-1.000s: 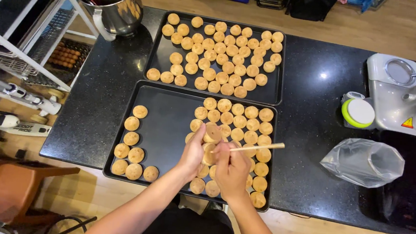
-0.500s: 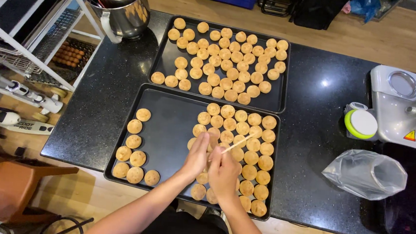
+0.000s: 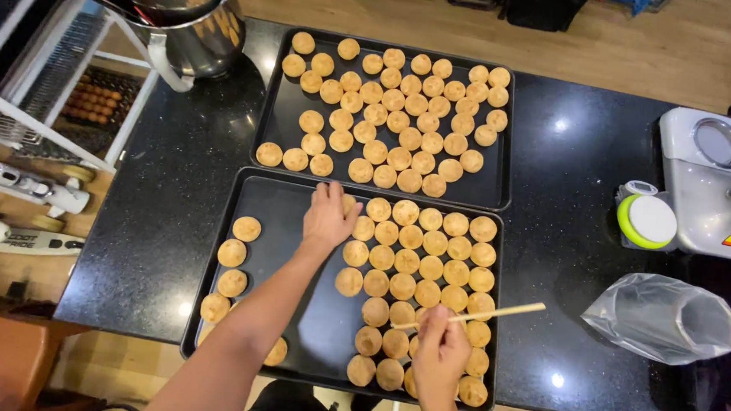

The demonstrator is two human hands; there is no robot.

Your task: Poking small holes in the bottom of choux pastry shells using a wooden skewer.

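While reaching to near tray's far edge, left hand open on a pastry. Right hand closed around wooden stick above crowded right side. Bare tray floor left of centre.

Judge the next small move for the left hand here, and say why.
Probably close the fingers on the round pastry at the top left of the near tray's cluster. The left hand is reaching over that pastry, covering most of it, while the right hand holds a wooden stick near the lower rows. Whether the left hand already grips it cannot be told.
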